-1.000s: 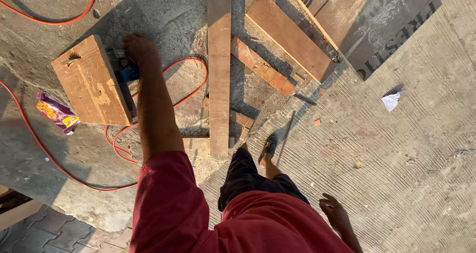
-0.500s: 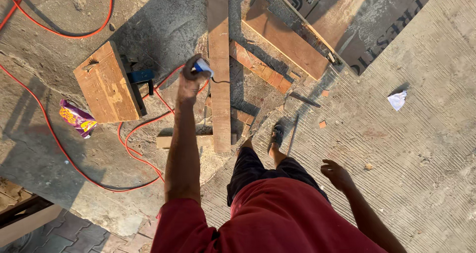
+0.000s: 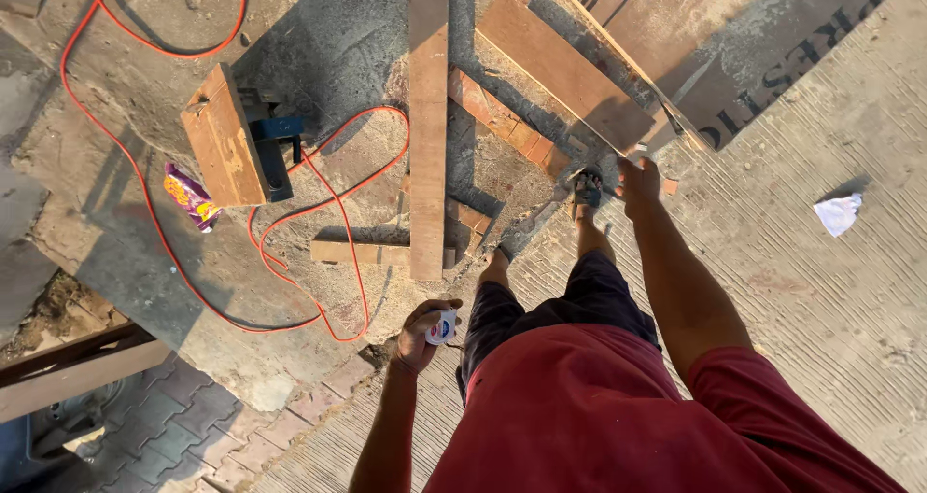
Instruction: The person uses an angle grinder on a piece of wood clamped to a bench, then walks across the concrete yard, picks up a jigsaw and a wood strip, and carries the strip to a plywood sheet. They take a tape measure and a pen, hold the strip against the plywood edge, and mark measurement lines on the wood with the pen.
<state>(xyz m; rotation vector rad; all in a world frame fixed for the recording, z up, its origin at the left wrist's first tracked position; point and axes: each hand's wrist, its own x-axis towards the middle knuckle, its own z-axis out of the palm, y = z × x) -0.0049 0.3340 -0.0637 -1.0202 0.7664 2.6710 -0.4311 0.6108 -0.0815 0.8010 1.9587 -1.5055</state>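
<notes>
The left hand (image 3: 422,336), low in the middle of the frame, has its fingers (image 3: 435,309) closed around a small round white and blue thing (image 3: 442,328), which looks like a tape measure, though it is too small to tell for sure. The right hand (image 3: 639,179) is stretched out to the upper right of the middle, with its fingers at the lower end of a thin slanted strip (image 3: 618,63) that runs along the edge of a large board (image 3: 734,39); whether the fingers grip the strip or only touch it, I cannot tell. A long wooden plank (image 3: 428,116) lies upright in the frame from the top edge down to the middle, on the concrete floor (image 3: 821,300). To the right of it a wider plank (image 3: 565,68) lies slanted, and between them lies a shorter reddish piece (image 3: 507,126). A small wooden piece (image 3: 359,253) lies across the lower end of the long plank. In the upper left a wooden box (image 3: 224,138) stands beside a blue tool (image 3: 278,140), and an orange cable (image 3: 290,242) runs in loops around them. A coloured wrapper (image 3: 189,196) lies just left of the box. A crumpled white paper (image 3: 836,213) lies at the right.
</notes>
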